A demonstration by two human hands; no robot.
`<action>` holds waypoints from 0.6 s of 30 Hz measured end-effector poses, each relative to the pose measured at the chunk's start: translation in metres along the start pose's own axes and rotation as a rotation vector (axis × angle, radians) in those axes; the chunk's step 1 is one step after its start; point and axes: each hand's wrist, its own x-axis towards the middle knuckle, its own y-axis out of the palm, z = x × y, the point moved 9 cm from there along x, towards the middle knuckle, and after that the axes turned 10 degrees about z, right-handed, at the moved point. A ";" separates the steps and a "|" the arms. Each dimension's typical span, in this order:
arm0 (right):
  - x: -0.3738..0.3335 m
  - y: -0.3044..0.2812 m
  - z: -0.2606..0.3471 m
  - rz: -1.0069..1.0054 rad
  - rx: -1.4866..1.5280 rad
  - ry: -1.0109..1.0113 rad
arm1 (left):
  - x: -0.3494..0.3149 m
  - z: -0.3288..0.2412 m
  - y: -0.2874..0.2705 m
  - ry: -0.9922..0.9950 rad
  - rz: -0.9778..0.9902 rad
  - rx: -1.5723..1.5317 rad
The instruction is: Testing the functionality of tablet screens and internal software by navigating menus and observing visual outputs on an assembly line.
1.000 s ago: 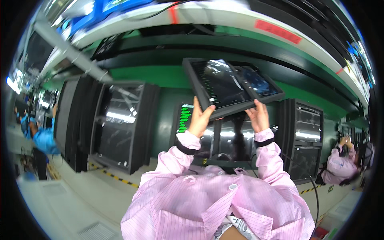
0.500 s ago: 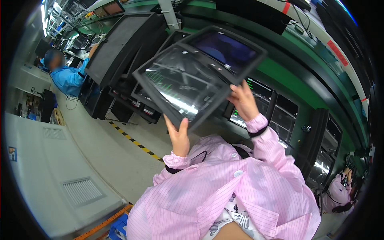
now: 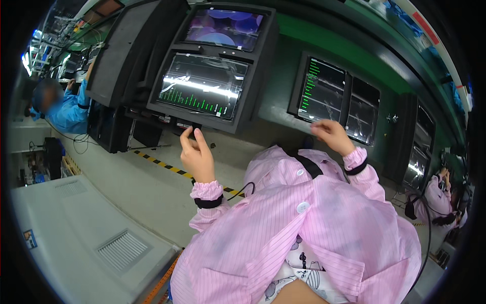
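The widest thing I see is the green bench (image 3: 280, 78), beyond the fingers of the left hand (image 3: 198, 159) and the right hand (image 3: 335, 138). Next in size, I have a thick black double tray (image 3: 246, 93) just past the left fingertips; I can't tell whether they touch its near edge. A thinner double tray (image 3: 347, 96) lies just beyond the right fingertips. In the thick tray, I see a screen with green bars (image 3: 202, 83) nearer the left fingers and a purple screen (image 3: 224, 28) farther off. Smaller again, the left hand's thumb and forefinger point up, parted, holding nothing I can see. The right fingers bend loosely, also empty as far as I can see.
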 end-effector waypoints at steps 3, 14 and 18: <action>-0.036 -0.028 -0.097 -0.123 0.015 0.171 | -0.011 -0.067 0.022 0.507 0.002 -0.125; -0.016 -0.042 -0.194 -0.531 0.625 0.236 | -0.133 -0.157 0.301 1.233 0.818 0.168; -0.022 -0.028 -0.199 -0.455 0.710 0.171 | -0.134 -0.160 0.359 1.219 0.794 0.366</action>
